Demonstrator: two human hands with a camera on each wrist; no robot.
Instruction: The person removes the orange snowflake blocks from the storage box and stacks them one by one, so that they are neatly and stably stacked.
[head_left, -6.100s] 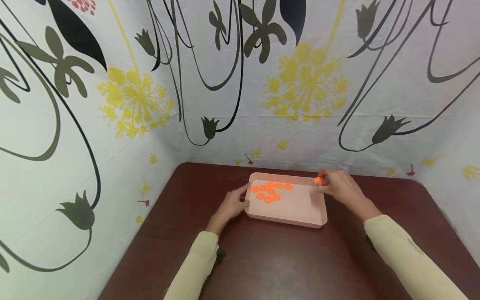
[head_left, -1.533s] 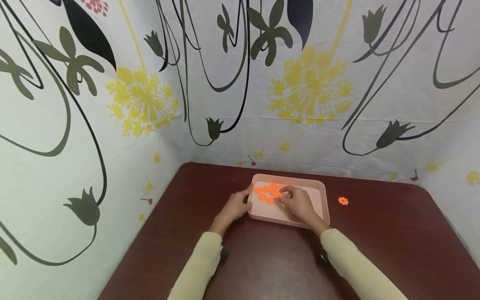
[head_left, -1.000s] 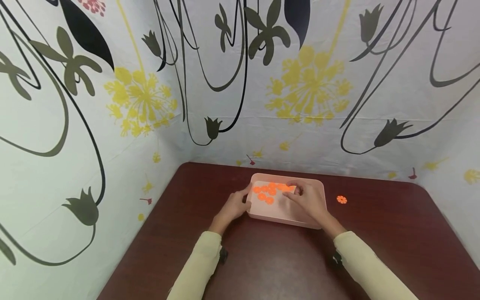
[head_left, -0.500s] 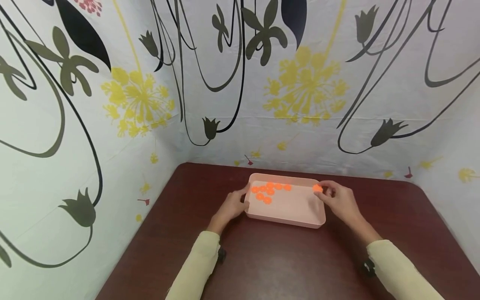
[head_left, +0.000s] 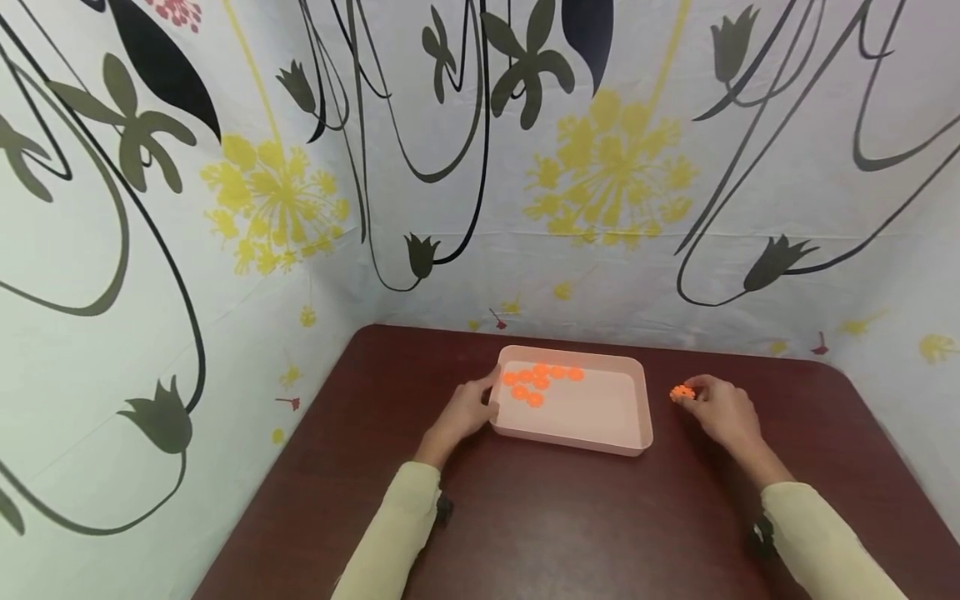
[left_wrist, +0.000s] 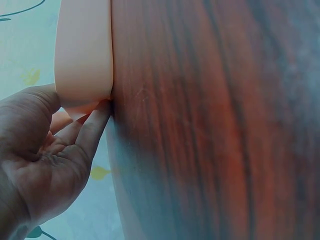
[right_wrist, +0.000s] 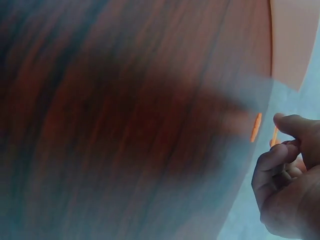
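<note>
At the tray's left end, my left hand (head_left: 467, 408) holds the shallow pink tray (head_left: 611, 433). In the left wrist view, the thumb touches the tray's rim and the fingertips reach its lower edge (left_wrist: 82, 95). Several orange flower-shaped discs (head_left: 534, 400) lie in the tray's left half. To the right of the tray, my right hand (head_left: 723, 408) pinches an orange flower-shaped disc (right_wrist: 274, 135) between thumb and finger. The right wrist view shows another orange disc (right_wrist: 256, 127) on the table, just apart from the pinched one.
Both the tray and the loose disc are on a dark red-brown wooden table (head_left: 570, 525). A patterned cloth (head_left: 450, 200) with flowers and stems rises behind the table and along its left side.
My right hand set one disc on the table right of the tray, returned for another, and carried that one right, over the tray's rim. My left hand stayed at the tray's left end.
</note>
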